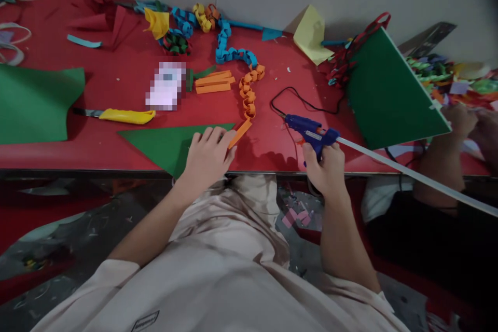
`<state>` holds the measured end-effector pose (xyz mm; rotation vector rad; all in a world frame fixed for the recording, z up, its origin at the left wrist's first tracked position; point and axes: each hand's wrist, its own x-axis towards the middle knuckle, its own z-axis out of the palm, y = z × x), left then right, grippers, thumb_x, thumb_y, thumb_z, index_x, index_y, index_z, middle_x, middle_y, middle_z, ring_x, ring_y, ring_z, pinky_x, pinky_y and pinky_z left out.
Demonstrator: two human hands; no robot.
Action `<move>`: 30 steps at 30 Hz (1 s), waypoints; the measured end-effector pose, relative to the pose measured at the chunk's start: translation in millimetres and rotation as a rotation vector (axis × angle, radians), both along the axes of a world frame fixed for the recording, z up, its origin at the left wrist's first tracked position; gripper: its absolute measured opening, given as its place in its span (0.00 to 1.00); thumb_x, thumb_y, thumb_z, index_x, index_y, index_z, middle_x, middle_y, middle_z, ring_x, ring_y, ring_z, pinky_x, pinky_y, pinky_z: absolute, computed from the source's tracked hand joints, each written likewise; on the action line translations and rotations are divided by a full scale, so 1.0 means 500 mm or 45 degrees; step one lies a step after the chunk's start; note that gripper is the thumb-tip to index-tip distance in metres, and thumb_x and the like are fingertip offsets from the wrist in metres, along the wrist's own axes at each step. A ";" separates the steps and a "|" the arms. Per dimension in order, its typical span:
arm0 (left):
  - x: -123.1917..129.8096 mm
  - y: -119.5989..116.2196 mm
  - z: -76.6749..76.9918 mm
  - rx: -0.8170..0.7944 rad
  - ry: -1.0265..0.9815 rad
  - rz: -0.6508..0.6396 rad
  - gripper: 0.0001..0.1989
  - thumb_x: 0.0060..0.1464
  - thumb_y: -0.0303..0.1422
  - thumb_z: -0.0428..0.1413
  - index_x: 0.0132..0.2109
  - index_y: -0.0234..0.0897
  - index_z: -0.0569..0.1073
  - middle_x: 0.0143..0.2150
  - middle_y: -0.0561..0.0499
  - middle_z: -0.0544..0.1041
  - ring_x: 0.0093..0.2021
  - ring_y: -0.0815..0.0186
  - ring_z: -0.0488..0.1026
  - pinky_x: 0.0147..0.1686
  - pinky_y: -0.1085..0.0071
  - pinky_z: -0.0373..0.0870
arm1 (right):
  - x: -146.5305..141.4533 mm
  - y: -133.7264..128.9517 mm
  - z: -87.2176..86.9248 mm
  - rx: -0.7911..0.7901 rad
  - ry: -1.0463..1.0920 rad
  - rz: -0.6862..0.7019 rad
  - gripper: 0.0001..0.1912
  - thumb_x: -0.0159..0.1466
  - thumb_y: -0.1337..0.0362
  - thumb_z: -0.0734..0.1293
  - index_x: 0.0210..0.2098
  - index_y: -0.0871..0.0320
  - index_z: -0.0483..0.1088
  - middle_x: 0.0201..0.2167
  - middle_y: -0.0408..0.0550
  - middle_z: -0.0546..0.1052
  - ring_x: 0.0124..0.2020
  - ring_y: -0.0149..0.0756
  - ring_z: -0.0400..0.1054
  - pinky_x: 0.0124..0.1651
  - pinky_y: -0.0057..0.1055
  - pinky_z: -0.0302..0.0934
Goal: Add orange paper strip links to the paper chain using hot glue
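My left hand [210,153] is closed on the lower end of an orange paper strip [240,134], over a green paper sheet [155,142]. The strip's upper end meets the bottom of a paper chain [248,94], whose lower links are orange and upper links blue; whether it is threaded through the last link I cannot tell. My right hand [327,166] grips the handle of a blue hot glue gun [311,129]. Its nozzle points up and left, and a long white glue stick [408,171] sticks out of the back. Loose orange strips [213,82] lie left of the chain.
A yellow utility knife [126,115] lies at the left, its blade showing. A green board [392,88] leans at the right, beside another person's hands [462,122]. The glue gun's black cord [299,94] loops across the red table [128,83].
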<state>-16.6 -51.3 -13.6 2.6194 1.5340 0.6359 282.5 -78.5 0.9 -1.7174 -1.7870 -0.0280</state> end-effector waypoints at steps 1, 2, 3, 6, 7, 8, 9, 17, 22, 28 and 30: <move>0.010 0.001 -0.005 0.003 0.013 -0.009 0.16 0.69 0.32 0.50 0.60 0.40 0.72 0.53 0.40 0.77 0.52 0.49 0.72 0.45 0.54 0.63 | -0.002 -0.004 0.008 -0.017 0.001 0.043 0.22 0.70 0.47 0.61 0.33 0.54 0.77 0.35 0.56 0.82 0.43 0.54 0.76 0.49 0.49 0.69; 0.015 0.002 -0.009 0.005 0.024 -0.020 0.15 0.69 0.31 0.49 0.58 0.40 0.73 0.52 0.40 0.77 0.52 0.49 0.71 0.44 0.54 0.63 | -0.005 -0.008 0.014 -0.037 0.008 0.091 0.20 0.70 0.48 0.61 0.35 0.54 0.78 0.35 0.55 0.82 0.42 0.53 0.77 0.48 0.47 0.69; 0.017 0.004 -0.012 0.009 0.031 -0.031 0.14 0.69 0.31 0.48 0.56 0.40 0.74 0.52 0.41 0.77 0.51 0.50 0.71 0.44 0.55 0.62 | -0.007 -0.012 0.017 -0.057 0.019 0.139 0.19 0.70 0.50 0.62 0.36 0.54 0.79 0.36 0.54 0.83 0.42 0.51 0.77 0.47 0.46 0.69; 0.014 0.006 -0.016 0.018 0.006 -0.040 0.12 0.69 0.31 0.48 0.52 0.40 0.76 0.53 0.43 0.77 0.51 0.51 0.71 0.44 0.55 0.63 | -0.014 -0.022 0.014 -0.124 0.070 0.235 0.18 0.70 0.53 0.63 0.38 0.55 0.80 0.36 0.53 0.84 0.40 0.49 0.78 0.46 0.44 0.69; 0.013 0.006 -0.017 0.012 -0.014 -0.033 0.11 0.69 0.31 0.49 0.51 0.40 0.76 0.53 0.43 0.77 0.52 0.51 0.71 0.44 0.55 0.63 | -0.016 -0.024 0.011 -0.147 0.083 0.247 0.18 0.70 0.52 0.63 0.39 0.56 0.80 0.35 0.53 0.84 0.39 0.50 0.78 0.46 0.44 0.69; 0.012 0.007 -0.018 0.001 -0.036 -0.022 0.10 0.68 0.31 0.51 0.51 0.39 0.75 0.53 0.43 0.77 0.52 0.51 0.71 0.45 0.55 0.63 | -0.019 -0.026 0.007 -0.167 0.092 0.253 0.18 0.70 0.52 0.63 0.39 0.56 0.80 0.35 0.53 0.84 0.39 0.50 0.78 0.46 0.44 0.69; 0.012 0.008 -0.018 -0.016 -0.057 -0.011 0.10 0.67 0.31 0.52 0.51 0.39 0.75 0.53 0.44 0.77 0.52 0.51 0.71 0.45 0.55 0.63 | -0.021 -0.027 0.004 -0.185 0.099 0.255 0.18 0.70 0.51 0.63 0.40 0.56 0.80 0.35 0.52 0.84 0.39 0.50 0.77 0.46 0.45 0.69; 0.019 0.018 -0.014 -0.150 -0.173 0.013 0.08 0.66 0.34 0.55 0.50 0.41 0.75 0.51 0.45 0.78 0.53 0.52 0.72 0.46 0.56 0.66 | -0.031 -0.028 0.008 -0.227 0.158 0.296 0.16 0.70 0.53 0.64 0.37 0.57 0.78 0.26 0.49 0.78 0.35 0.47 0.75 0.43 0.42 0.69; 0.018 0.017 -0.013 -0.157 -0.188 0.007 0.09 0.66 0.37 0.57 0.50 0.41 0.75 0.51 0.45 0.79 0.53 0.52 0.72 0.47 0.55 0.65 | -0.026 -0.036 0.009 -0.244 0.218 0.302 0.16 0.70 0.54 0.63 0.38 0.56 0.80 0.27 0.49 0.79 0.33 0.45 0.75 0.43 0.42 0.70; 0.013 0.013 -0.012 -0.157 -0.309 0.006 0.12 0.66 0.44 0.57 0.44 0.40 0.74 0.47 0.47 0.80 0.49 0.54 0.73 0.46 0.56 0.64 | -0.014 -0.043 0.004 -0.271 0.297 0.199 0.19 0.71 0.50 0.62 0.35 0.56 0.77 0.23 0.45 0.73 0.31 0.42 0.71 0.37 0.37 0.66; 0.010 0.014 -0.009 -0.181 -0.331 -0.017 0.10 0.65 0.41 0.59 0.44 0.39 0.73 0.46 0.48 0.79 0.49 0.55 0.74 0.47 0.57 0.65 | -0.008 -0.044 0.000 -0.258 0.320 0.178 0.22 0.71 0.48 0.62 0.31 0.55 0.75 0.21 0.45 0.70 0.30 0.41 0.70 0.36 0.36 0.64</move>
